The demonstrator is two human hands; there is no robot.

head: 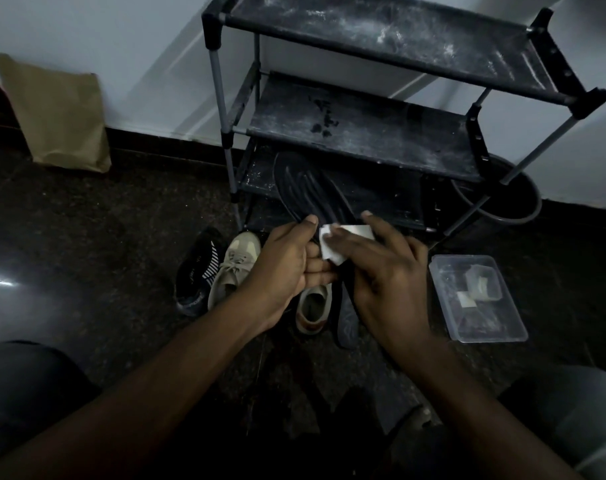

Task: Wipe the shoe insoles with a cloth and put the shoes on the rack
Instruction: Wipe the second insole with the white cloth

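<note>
A long dark insole (303, 188) is held up in front of the rack, ridged end pointing up and away. My left hand (287, 265) grips its middle from the left. My right hand (381, 268) presses a small white cloth (332, 245) flat onto the insole. On the floor below lie a black striped shoe (199, 271), a beige laced shoe (234, 268) and another beige shoe (313, 306), partly hidden by my hands. A second dark insole (346, 320) lies beside them. The black three-shelf rack (364, 129) stands behind, its shelves dusty.
A clear plastic box (478, 299) with a few white wipes sits on the floor at the right. A dark round bin (502, 199) stands behind the rack's right leg. A brown paper bag (59, 112) leans on the wall at the left. The floor is dark stone.
</note>
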